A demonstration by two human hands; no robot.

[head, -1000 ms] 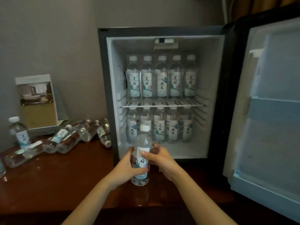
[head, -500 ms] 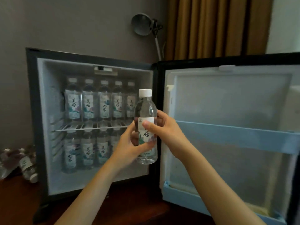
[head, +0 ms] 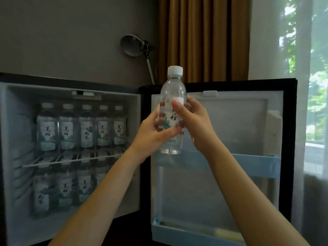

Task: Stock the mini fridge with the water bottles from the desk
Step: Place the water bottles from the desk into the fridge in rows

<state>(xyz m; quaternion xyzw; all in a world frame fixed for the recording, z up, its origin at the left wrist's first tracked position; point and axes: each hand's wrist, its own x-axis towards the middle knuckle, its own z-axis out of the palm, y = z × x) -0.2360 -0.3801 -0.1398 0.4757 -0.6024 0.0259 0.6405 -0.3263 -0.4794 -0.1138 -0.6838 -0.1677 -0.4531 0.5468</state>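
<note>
Both hands have lifted the bottle (head: 173, 91) higher and further right than half a second ago. Its cap now stands above the top edge of the open door (head: 236, 121), where before it sat level with the stocked bottles.

Two bare forearms reach up from the lower edge. The left hand (head: 150, 135) grips the bottle's lower half from the left, thumb laid across the front of the label. The right hand (head: 196, 126) grips it from the right and slightly higher, thumb pressed on the label's top edge, fingers (head: 190, 105) curled round the back. The bottle is upright, capped and clear of any surface.

Just behind the fingers is the door's pale inner face. Its rail (head: 257, 162) runs just below them, and its bin (head: 177, 231) lies well below.

Left of the fingers the fridge (head: 71, 82) stands open. An upper row (head: 85, 128) of five bottles stands on the wire shelf (head: 62, 161). A lower row (head: 65, 187) stands beneath it, partly hidden by the left forearm.

Further back, up and left of the fingers, a lamp (head: 131, 45) is set against the grey wall. A curtain (head: 204, 38) hangs above them, and a window (head: 317, 68) is far to their right.
</note>
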